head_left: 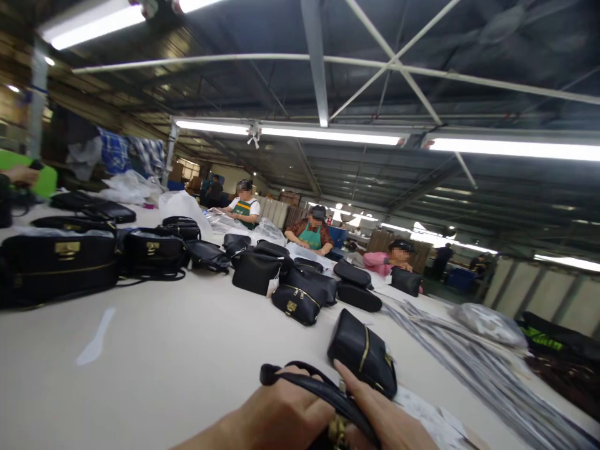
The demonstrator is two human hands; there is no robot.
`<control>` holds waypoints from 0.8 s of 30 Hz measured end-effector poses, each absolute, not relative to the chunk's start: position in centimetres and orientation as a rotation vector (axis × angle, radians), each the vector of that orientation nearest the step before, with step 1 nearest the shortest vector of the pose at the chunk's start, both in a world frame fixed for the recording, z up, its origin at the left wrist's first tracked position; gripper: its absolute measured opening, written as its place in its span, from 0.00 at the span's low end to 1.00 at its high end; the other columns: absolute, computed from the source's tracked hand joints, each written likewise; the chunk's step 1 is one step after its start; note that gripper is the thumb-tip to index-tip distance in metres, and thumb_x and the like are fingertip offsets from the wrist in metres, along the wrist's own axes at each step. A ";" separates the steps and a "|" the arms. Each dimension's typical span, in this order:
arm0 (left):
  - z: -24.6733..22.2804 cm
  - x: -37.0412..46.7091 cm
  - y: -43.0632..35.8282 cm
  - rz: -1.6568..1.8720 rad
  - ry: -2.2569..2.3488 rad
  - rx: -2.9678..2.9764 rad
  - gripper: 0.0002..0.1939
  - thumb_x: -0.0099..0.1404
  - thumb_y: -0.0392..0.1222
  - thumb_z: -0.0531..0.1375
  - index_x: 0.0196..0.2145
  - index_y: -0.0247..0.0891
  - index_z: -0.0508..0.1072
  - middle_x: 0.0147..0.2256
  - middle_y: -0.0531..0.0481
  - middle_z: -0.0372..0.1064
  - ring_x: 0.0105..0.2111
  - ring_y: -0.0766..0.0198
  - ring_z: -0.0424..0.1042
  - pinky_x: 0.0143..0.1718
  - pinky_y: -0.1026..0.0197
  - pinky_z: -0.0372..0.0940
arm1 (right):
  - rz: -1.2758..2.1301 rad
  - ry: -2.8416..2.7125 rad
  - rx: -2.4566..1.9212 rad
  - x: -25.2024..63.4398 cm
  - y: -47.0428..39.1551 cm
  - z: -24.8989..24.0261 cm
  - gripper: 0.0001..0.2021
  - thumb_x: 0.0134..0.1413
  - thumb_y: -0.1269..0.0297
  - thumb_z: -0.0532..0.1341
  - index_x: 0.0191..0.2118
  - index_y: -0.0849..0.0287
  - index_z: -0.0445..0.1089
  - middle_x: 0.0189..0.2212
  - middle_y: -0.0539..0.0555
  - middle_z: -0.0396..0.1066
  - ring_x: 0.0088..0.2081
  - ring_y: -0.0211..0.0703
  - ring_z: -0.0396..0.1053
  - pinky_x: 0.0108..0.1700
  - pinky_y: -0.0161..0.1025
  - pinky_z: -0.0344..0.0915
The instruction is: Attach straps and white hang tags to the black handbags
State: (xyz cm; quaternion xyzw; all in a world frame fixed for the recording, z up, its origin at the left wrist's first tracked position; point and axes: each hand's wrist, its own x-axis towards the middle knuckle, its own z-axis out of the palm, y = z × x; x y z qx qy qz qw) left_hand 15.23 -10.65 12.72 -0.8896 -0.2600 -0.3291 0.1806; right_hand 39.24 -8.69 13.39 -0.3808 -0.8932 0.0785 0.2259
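Observation:
At the bottom of the head view I have a black handbag, mostly out of frame, with gold-coloured hardware (pixel 338 431) showing between my hands. Its looped black strap (pixel 323 390) runs from one hand to the other. My left hand (pixel 284 409) is closed around the strap. On the other side, my right hand (pixel 382 406) lies against the strap and bag with its index finger stretched forward; its thumb is hidden. Just beyond my right fingertips a black bag with a gold zip (pixel 363 350) lies on the white table (pixel 187 369).
Several black bags, among them one with a gold clasp (pixel 300 297), stand across the table. A large black bag (pixel 60 269) sits at left. Grey strips (pixel 487 369) lie at right beside a clear plastic bag (pixel 490 325). Several people (pixel 312 234) work at the far side.

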 end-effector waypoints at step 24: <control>13.8 6.1 -11.8 -2.070 -1.259 -2.798 0.15 0.66 0.38 0.56 0.51 0.41 0.68 0.46 0.46 0.67 0.32 0.67 0.67 0.32 0.65 0.65 | 0.376 -2.696 -1.064 34.8 -6.7 17.1 0.36 0.64 0.39 0.47 0.70 0.53 0.46 0.61 0.59 0.66 0.59 0.54 0.67 0.59 0.45 0.65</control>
